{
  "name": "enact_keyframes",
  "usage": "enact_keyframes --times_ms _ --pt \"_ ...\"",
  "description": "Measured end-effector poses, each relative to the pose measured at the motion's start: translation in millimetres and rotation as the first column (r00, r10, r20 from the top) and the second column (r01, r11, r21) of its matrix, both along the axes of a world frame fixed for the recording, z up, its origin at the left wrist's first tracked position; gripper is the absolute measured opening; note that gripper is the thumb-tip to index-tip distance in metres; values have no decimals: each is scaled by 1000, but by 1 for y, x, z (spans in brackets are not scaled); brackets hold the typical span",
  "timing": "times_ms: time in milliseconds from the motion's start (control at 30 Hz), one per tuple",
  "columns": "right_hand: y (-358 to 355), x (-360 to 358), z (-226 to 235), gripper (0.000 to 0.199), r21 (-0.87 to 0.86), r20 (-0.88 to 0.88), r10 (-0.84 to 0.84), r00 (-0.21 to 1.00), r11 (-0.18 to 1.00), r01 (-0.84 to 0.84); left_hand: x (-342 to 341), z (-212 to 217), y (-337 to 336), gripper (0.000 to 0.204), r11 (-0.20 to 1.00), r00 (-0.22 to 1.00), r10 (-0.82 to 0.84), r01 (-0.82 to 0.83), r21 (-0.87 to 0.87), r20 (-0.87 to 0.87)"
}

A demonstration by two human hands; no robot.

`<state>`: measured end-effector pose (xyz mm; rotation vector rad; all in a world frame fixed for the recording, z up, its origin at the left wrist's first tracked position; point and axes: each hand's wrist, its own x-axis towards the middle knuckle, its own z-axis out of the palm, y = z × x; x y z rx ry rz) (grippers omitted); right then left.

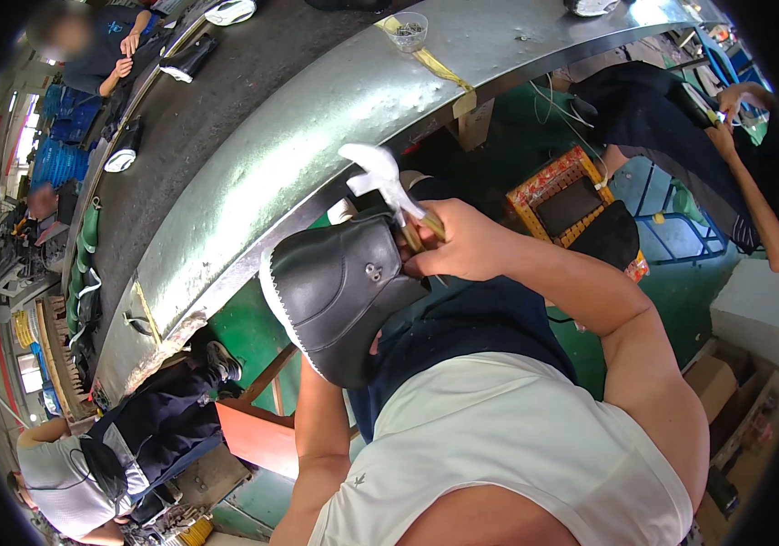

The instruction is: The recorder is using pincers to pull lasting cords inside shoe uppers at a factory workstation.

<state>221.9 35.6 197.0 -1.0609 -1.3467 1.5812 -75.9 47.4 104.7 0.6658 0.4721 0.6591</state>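
Note:
A black leather shoe upper (330,291) with white zigzag stitching along its edge and small metal eyelets is held up in front of my body. My left forearm rises behind it, and only a sliver of my left hand (376,343) shows at its lower right. Most of those fingers are hidden, but the hand supports the upper from below. My right hand (462,241) is closed round the yellowish handles of silver lasting pincers (380,175). Their curved metal head sticks up above the upper's top edge, pointing left. My right fingers are right beside the upper's opening.
A curved metal-edged bench (226,182) with a dark belt runs ahead. On it sit a clear cup of small nails (407,33) and several black-and-white shoes (124,146). Co-workers are at far left, lower left and right. A patterned stool (561,196) stands at right.

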Motion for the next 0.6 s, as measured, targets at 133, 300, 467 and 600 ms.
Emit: enact_keyframes --times_ms 133,300,467,600 --pt "-2 2 -16 31 -176 -699 -21 715 974 -143 -14 -7 -16 49 1000 1000 -15 14 27 24" --pt "5 -10 -13 32 -126 -794 -51 606 989 -82 22 31 -22 52 990 989 121 -115 80 -81" --pt "9 26 -2 24 -132 -772 -131 622 990 44 8 52 -23 34 955 852 246 -132 265 -462" --pt "17 46 18 24 -96 -606 -148 782 989 113 -7 49 -26 33 922 876 355 -385 -30 -328"
